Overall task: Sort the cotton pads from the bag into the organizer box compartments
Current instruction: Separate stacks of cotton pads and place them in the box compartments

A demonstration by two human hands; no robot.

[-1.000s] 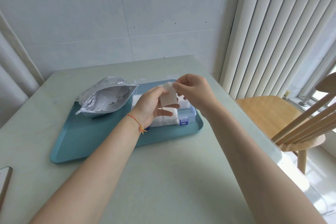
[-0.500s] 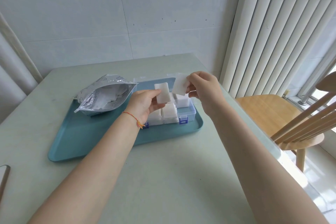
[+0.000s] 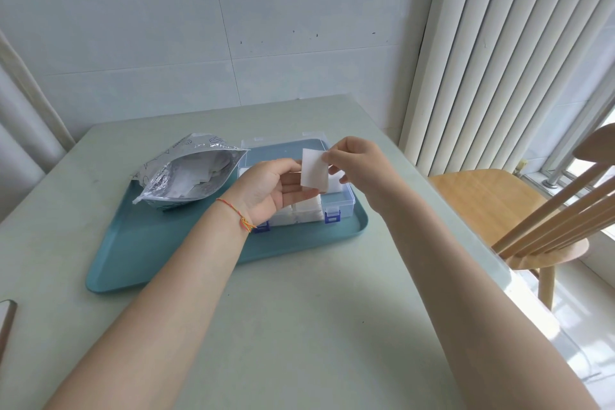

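On the flat teal plastic tray, the crinkled silver foil bag lies open at the far left corner, white pads showing inside. Right of the bag, over the tray's middle, the left hand is palm-up with loose, straight fingers touching the lower edge of a white square cotton pad. The clear plastic organizer box, its compartments holding white pads, sits on the tray's right side beneath. The right hand pinches the pad's upper corner.
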